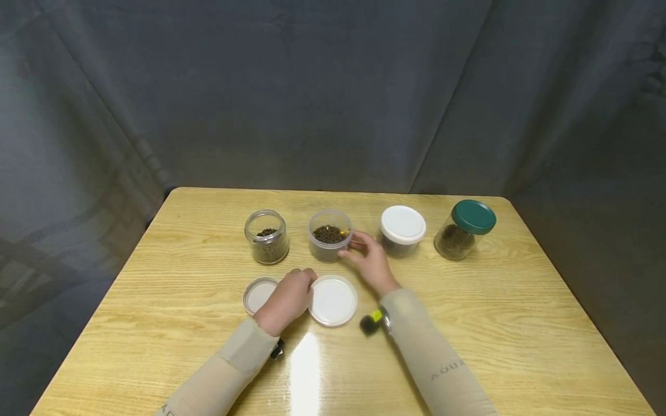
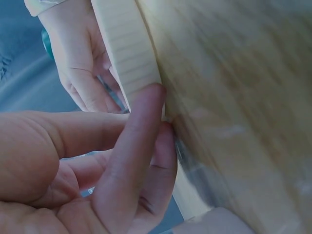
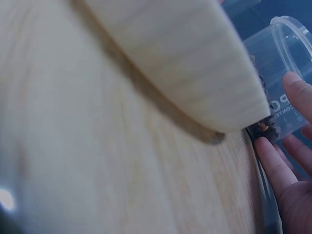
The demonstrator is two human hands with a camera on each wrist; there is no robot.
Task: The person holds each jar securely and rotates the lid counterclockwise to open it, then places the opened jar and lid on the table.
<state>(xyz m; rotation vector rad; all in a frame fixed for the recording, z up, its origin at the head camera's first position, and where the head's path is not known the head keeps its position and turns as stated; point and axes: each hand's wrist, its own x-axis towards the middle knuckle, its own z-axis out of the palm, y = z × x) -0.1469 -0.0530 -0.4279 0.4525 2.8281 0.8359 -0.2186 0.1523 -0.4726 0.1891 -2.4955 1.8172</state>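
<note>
My left hand [image 1: 291, 290] is at the left edge of a white round lid [image 1: 333, 301] that lies on the table. In the left wrist view its fingertips pinch the lid's ribbed rim [image 2: 129, 53]. The right hand [image 1: 372, 263] holds a clear plastic tub [image 1: 325, 254] by its right side, thumb in front. Brown pellets [image 1: 328, 234] fill the tub's lower part, with a small yellow spot among them. In the right wrist view the fingers [image 3: 275, 165] lie along the tub's wall, and the lid's rim covers part of it.
An uncovered glass jar [image 1: 270, 247] with dark grains stands left of the tub. A second lid [image 1: 258, 296] lies partly behind the left hand. On the right stand a white-lidded container [image 1: 403, 225] and a green-lidded jar [image 1: 458, 240]. A dark curtain [image 1: 322, 98] hangs behind the table.
</note>
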